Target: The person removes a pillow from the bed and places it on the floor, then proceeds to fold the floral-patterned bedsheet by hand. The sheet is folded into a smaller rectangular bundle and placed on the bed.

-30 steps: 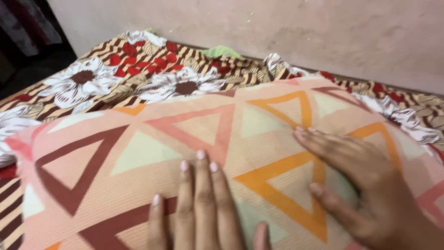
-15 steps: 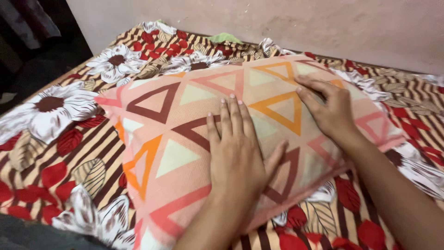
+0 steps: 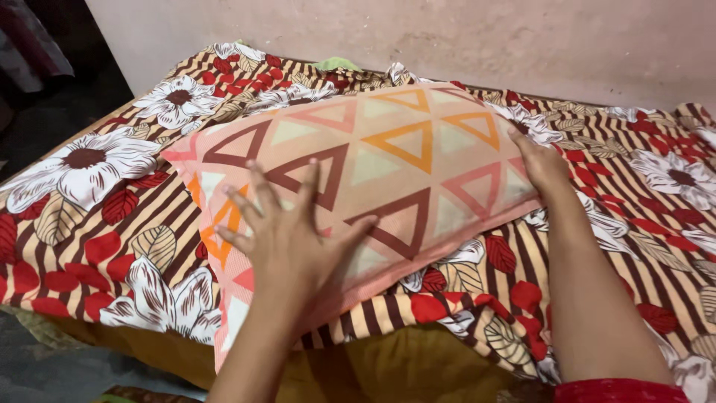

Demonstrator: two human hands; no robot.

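1. Pressing down, the left hand [image 3: 287, 235], fingers spread wide, lies flat on a peach fabric pillow with coloured triangles [image 3: 373, 168], which rests on a striped bedsheet with red leaves and white flowers [image 3: 97, 216].
2. The right hand [image 3: 543, 163] grips the pillow's right edge, near the pink wall [image 3: 522, 45].
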